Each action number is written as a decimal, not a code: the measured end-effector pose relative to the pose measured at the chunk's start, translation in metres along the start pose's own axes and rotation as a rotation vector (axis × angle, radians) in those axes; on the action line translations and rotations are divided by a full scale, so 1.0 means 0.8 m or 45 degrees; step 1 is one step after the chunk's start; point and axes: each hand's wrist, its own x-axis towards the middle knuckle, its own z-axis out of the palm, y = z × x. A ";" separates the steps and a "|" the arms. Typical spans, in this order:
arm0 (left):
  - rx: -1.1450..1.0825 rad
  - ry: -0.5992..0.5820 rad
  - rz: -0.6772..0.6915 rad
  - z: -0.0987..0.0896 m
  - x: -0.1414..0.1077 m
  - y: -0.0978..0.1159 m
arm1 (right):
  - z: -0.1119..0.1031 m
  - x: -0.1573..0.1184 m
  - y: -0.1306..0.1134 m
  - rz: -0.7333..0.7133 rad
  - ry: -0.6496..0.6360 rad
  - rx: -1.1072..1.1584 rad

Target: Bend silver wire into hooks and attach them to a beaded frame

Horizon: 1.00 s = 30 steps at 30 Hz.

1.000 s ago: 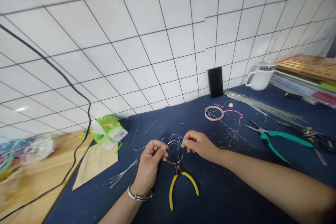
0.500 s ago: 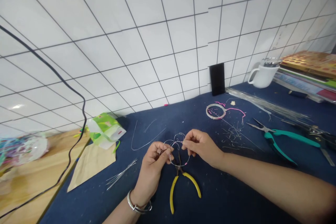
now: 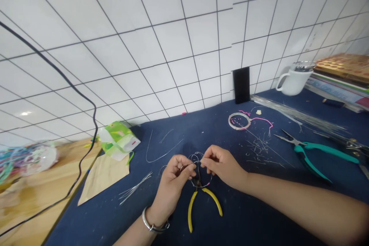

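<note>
A thin silvery wire bent into loops (image 3: 201, 186), with a small pink bit low on its right side, is pinched between my hands. My left hand (image 3: 177, 175) has thumb and forefinger closed on its left side. My right hand (image 3: 220, 163) grips the wire near the upper right, fingertips together. Small wire curls stick up between the fingers. Beneath the loops, pliers with yellow handles (image 3: 190, 211) lie on the dark blue cloth, their jaws partly covered by the wire and hands.
Teal-handled pliers (image 3: 331, 150) lie at right, near scattered wire scraps (image 3: 259, 146) and a round lid (image 3: 239, 121) with pink beads. Straight wires (image 3: 135, 188) lie at left beside a beige sheet (image 3: 105, 177) and green packet (image 3: 118, 138). A white mug (image 3: 294, 80) stands at back right.
My left hand has shifted slightly right, closer to my right hand, and the wire loops look more turned. The whole view has moved a little. Both hands keep their hold.
</note>
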 end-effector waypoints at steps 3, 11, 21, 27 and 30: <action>0.037 -0.022 -0.043 0.001 -0.001 0.002 | -0.001 -0.001 0.000 -0.081 0.002 -0.208; 0.091 -0.039 -0.081 -0.001 0.000 0.005 | -0.004 0.000 -0.007 -0.149 0.141 -0.318; 0.074 -0.154 -0.168 -0.002 -0.001 0.009 | -0.004 0.000 -0.008 -0.273 0.120 -0.462; -0.175 -0.212 -0.257 -0.004 0.001 0.010 | -0.004 0.001 -0.006 -0.493 0.046 -0.606; -0.309 -0.243 -0.343 -0.007 0.002 0.009 | -0.006 0.003 -0.003 -0.552 0.003 -0.606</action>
